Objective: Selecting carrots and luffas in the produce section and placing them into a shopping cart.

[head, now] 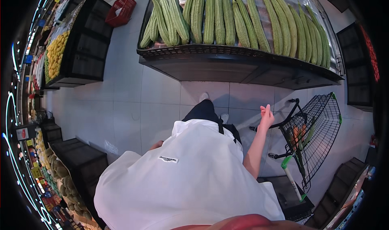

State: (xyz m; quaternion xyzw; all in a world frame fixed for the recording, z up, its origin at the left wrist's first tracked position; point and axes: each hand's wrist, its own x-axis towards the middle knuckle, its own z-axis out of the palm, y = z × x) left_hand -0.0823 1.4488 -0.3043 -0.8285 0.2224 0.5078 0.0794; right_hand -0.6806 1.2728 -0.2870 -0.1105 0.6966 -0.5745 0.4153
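Note:
My right hand [267, 116] hangs in the air between my body and the shopping cart, its fingers loosely bent and nothing visible in it. Only a sliver of skin shows at the left edge of my white shirt; the rest of my left hand is hidden. Ahead, ridge gourds [209, 17] lie side by side on a display stand [218, 61] with a black slatted rim. To my right is a black wire shopping cart [326, 132] with a green-ended handle [292, 178]. Orange vegetables that look like carrots [295, 135] and long green vegetables [310, 132] lie inside it.
A red plastic basket [121, 11] stands on the tiled floor [127, 114] at the far left. Yellow fruit [57, 55] fills a black stand there. Durians [71, 190] are heaped at the lower left. Another dark stand [340, 187] borders the lower right.

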